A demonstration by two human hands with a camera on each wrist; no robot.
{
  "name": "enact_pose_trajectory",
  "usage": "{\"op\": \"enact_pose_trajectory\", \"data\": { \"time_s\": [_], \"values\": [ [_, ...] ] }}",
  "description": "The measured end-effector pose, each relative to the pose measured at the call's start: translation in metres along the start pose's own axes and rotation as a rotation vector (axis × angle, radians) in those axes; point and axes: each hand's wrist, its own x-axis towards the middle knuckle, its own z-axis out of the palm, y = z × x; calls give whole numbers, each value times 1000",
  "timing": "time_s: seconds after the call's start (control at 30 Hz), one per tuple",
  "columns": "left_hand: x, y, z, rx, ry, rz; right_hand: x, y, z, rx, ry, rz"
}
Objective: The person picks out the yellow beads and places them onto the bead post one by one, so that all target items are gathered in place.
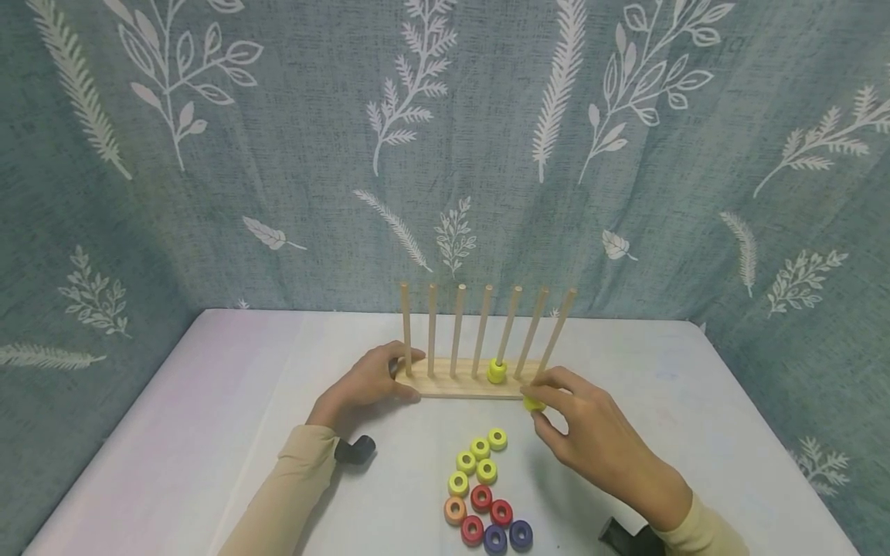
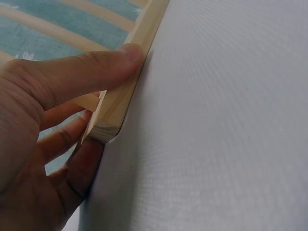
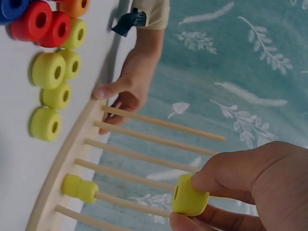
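A wooden peg rack [image 1: 459, 390] with several upright pegs stands on the white table. My left hand [image 1: 371, 378] grips its left end, the thumb [image 2: 110, 65] on the front edge of the base and the other fingers round the end and behind. Two yellow beads [image 3: 79, 188] are stacked low on one peg right of the middle. My right hand [image 1: 591, 417] pinches another yellow bead [image 3: 190, 195] between thumb and fingers, in front of the rack's right end in the head view. In the right wrist view this bead's hole faces the pegs.
Loose beads lie in a cluster in front of the rack: several yellow beads [image 1: 466, 462], one orange bead [image 1: 446, 515], three red beads [image 1: 501, 522] and two dark blue beads [image 1: 512, 540]. A patterned teal curtain [image 1: 313, 193] hangs behind the table [image 1: 229, 401] and at both sides.
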Motion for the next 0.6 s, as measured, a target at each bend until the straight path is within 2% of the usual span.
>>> {"op": "enact_pose_trajectory", "data": {
  "time_s": [0.37, 0.6],
  "values": [
    [0, -1, -1, 12, -1, -6, 12, -1, -9, 5, 27, -34],
    [0, 0, 0, 27, -2, -1, 17, -2, -15, -13, 38, -27]
  ]
}}
